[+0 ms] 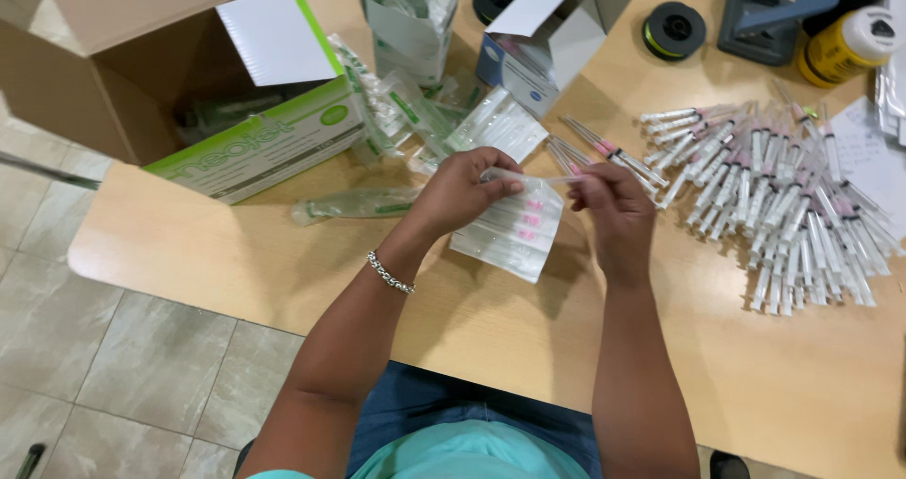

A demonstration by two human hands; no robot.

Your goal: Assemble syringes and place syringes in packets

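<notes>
My left hand (460,188) and my right hand (612,203) are raised over the wooden table (283,262) and together hold one thin clear syringe (536,178) stretched between them. The left fingers pinch its left end, the right fingers its right end. Just beneath lies a strip of sealed needle packets with pink hubs (514,231). A big pile of assembled syringes with pink hubs (774,196) lies to the right of my right hand.
A green and white box (269,144) sits at the left against an open cardboard carton (104,64). Loose wrappers (396,111), a small open blue and white box (543,40), two black spools (674,30), a yellow bottle (845,50) and papers (873,153) lie at the back.
</notes>
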